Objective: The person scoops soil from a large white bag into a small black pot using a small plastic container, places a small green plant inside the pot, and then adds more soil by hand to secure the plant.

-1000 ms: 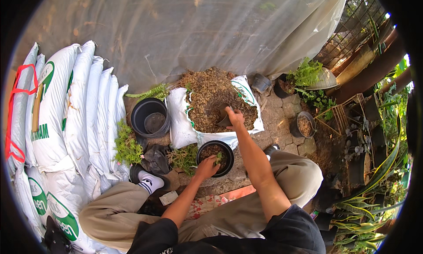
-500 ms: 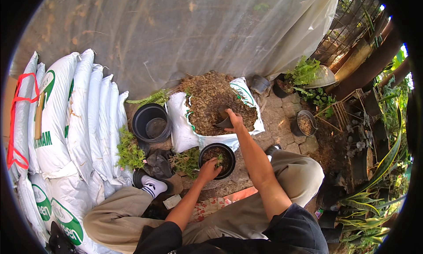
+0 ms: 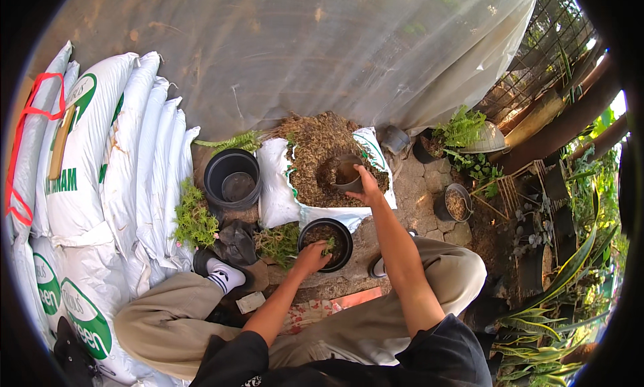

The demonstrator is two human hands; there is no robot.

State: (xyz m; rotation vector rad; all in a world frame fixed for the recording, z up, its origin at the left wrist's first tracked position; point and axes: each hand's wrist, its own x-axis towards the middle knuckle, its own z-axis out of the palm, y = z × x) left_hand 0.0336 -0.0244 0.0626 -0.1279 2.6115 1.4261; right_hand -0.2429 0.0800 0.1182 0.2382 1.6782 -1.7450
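My right hand (image 3: 367, 187) is closed on a small dark plastic pot (image 3: 348, 174), gripping it by its right side. This pot is tilted over a heap of brown potting mix (image 3: 314, 140), which lies in an opened white sack (image 3: 274, 186). In front of the sack stands a round black pot (image 3: 345, 236) with some mix inside. My left hand (image 3: 310, 258) reaches over its near-left rim, fingers pinched around a small green seedling (image 3: 329, 245). The seedling's lower part is hidden by the pot and fingers.
An empty black pot (image 3: 231, 179) stands left of the sack, by a crumpled black bag (image 3: 236, 243). Leafy plants (image 3: 194, 219) and stacked white sacks (image 3: 94, 159) line the left. A small filled pot (image 3: 453, 204) sits right. A plastic sheet (image 3: 268, 58) hangs behind.
My right hand has turned the small pot in the mix, so more of its inside and rim now show. My left hand stays at the seedling. The whole view has shifted slightly.
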